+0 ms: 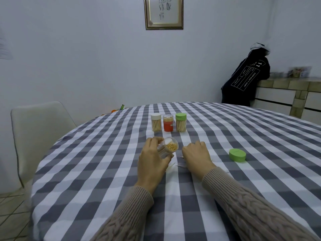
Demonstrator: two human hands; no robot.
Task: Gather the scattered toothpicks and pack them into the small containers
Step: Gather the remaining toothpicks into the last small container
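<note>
My left hand (152,159) grips a clear open container (169,146), tilted with its mouth toward the right and packed with toothpicks. My right hand (196,153) lies knuckles-up on the checked tablecloth just right of it, fingers curled under; whether it holds anything is hidden. A few loose toothpicks (179,165) lie on the cloth between and below the hands. A loose green lid (237,155) sits to the right. Further back stand three closed containers: white-lidded (156,122), red with a clear lid (168,123), green-lidded (181,122).
The round table (104,171) wears a grey and white checked cloth. A white chair (40,129) stands at its left. A person in dark clothes (246,80) leans on a tiled counter (291,94) at the back right.
</note>
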